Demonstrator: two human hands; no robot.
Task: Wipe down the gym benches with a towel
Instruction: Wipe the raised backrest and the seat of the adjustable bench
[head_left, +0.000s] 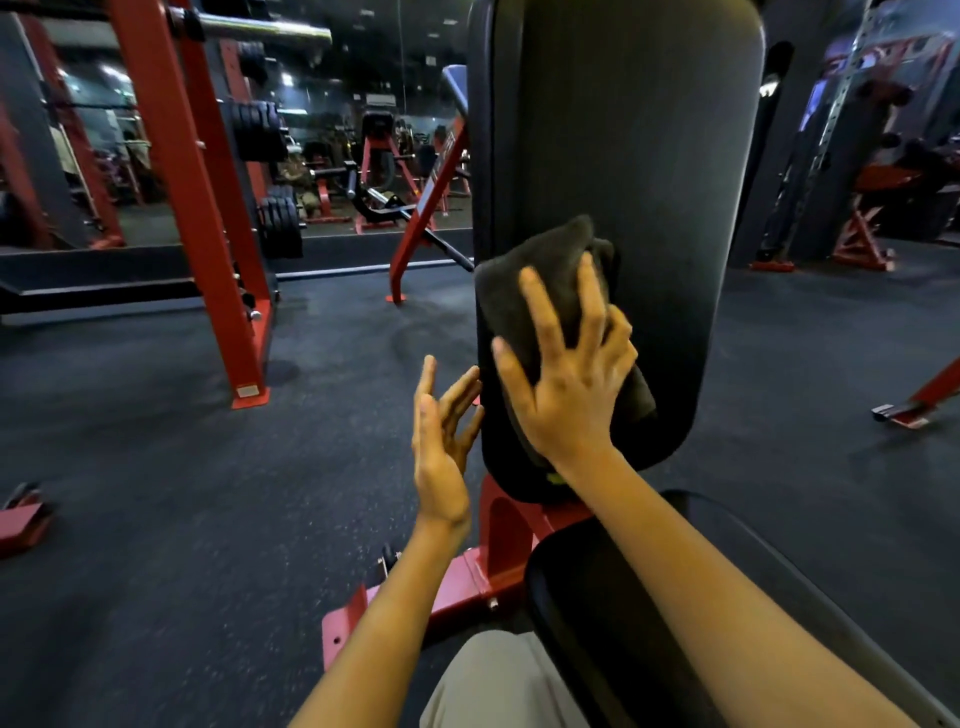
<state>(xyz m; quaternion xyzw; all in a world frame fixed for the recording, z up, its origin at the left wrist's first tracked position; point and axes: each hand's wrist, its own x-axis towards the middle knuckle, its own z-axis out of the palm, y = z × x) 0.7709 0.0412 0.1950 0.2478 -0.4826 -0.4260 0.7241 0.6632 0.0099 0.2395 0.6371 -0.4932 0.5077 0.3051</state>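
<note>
Right hand (566, 384) spread wide, pressing dark towel (540, 280) on upright back pad (639, 156); left hand (441, 447) open, maybe touching pad edge.

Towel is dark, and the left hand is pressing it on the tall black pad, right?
Not quite: it is the right hand, not the left, that presses the dark towel on the tall black pad. The head view shows this. The left hand is beside the pad's edge with straight fingers and holds nothing.
</note>
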